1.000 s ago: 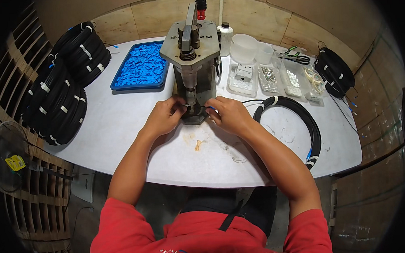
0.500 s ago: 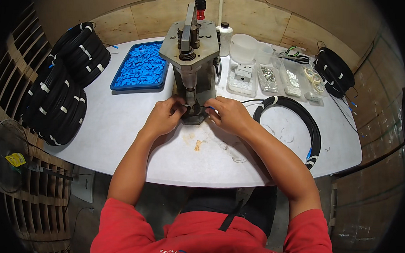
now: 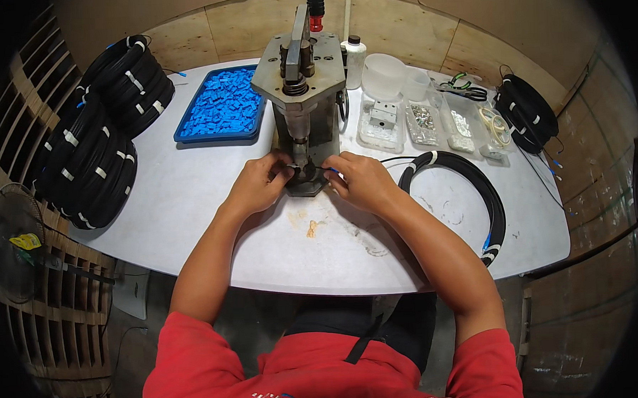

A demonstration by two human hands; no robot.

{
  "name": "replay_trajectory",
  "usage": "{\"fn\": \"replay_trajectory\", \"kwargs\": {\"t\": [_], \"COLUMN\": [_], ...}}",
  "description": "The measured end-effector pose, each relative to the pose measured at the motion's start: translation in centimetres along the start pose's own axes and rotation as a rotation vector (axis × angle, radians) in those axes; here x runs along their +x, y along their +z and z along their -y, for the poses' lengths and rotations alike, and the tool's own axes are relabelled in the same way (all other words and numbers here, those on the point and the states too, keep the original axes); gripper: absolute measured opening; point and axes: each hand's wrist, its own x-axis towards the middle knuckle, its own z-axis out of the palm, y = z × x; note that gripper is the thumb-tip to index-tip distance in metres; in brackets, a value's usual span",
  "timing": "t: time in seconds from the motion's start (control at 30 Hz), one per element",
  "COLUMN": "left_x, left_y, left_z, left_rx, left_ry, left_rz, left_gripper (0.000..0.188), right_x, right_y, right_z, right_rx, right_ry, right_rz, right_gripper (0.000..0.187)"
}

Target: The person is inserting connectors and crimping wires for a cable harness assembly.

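Observation:
A metal bench press (image 3: 296, 93) stands in the middle of the table, with its ram lowered towards the base. At the left of the ram's foot is my left hand (image 3: 260, 182), its fingers pinched around something small and partly hidden. My right hand (image 3: 361, 177) pinches the end of a black cable, with a bit of blue at the fingertips, on the ram's right side. From that hand the cable runs right into a black cable coil (image 3: 500, 212) bound with white ties, lying flat on the table. What sits directly under the ram is hard to make out.
A dark blue tray (image 3: 220, 137) full of small blue pieces lies left of the press. Stacked black coils (image 3: 93, 162) fill the left edge. At the back right are clear tubs of small parts (image 3: 422, 123), a white bottle (image 3: 355, 62), pliers (image 3: 460, 82) and another coil (image 3: 525, 112).
Both hands hold the same place at the press. Only the fan at the far left edge looks slightly different.

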Motion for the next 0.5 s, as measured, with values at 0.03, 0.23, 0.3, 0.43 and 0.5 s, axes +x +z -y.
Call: {"fn": "replay_trajectory", "kwargs": {"t": [0.03, 0.23, 0.3, 0.43, 0.5], "left_x": [0.01, -0.07, -0.08, 0.06, 0.03], "left_y": [-0.03, -0.13, -0.11, -0.04, 0.04], "left_z": [-0.02, -0.39, -0.29, -0.39, -0.18], "left_rx": [0.002, 0.01, 0.01, 0.014, 0.011], "left_ry": [0.0, 0.01, 0.016, 0.014, 0.029], "left_rz": [0.0, -0.003, -0.007, 0.003, -0.007], "left_gripper": [0.023, 0.023, 0.023, 0.022, 0.022], "right_x": [0.01, -0.04, -0.05, -0.16, -0.09], "right_y": [0.0, 0.0, 0.03, -0.1, -0.06], "right_z": [0.0, -0.03, -0.04, -0.23, -0.22], "right_rx": [0.002, 0.004, 0.005, -0.007, -0.007], "right_ry": [0.002, -0.004, -0.007, -0.013, -0.012], "right_rz": [0.004, 0.006, 0.004, 0.007, 0.009], "right_gripper": [0.012, 0.013, 0.013, 0.017, 0.017]}}
